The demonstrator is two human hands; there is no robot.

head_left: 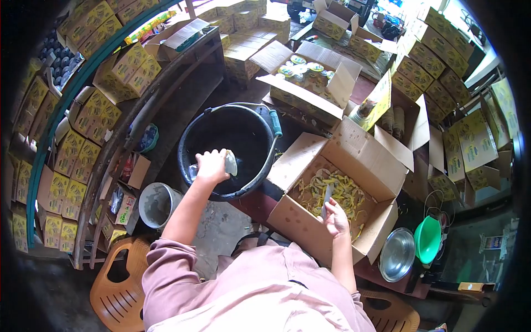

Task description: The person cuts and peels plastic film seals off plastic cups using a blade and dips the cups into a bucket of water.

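Observation:
My left hand (pixel 210 166) reaches over the large black bucket (pixel 188 130), its fingers closed around a pale, whitish piece (pixel 231 164) whose kind I cannot make out. A shiny, see-through bit shows at the other side of that hand. The bucket's dark inside hides its contents. My right hand (pixel 337 220) grips a knife (pixel 327 198), blade pointing up and away from me. Below the knife, an open cardboard box (pixel 362 160) holds many yellow-green peels (pixel 354 195) scattered over its floor.
Behind stands an open carton of lidded cups (pixel 304 71). A grey pail (pixel 156 206) sits left, near a brown plastic chair (pixel 121 285). To the right are a metal bowl (pixel 397 254) and a green basin (pixel 427 239). Stacked yellow cartons (pixel 69 146) line the left side.

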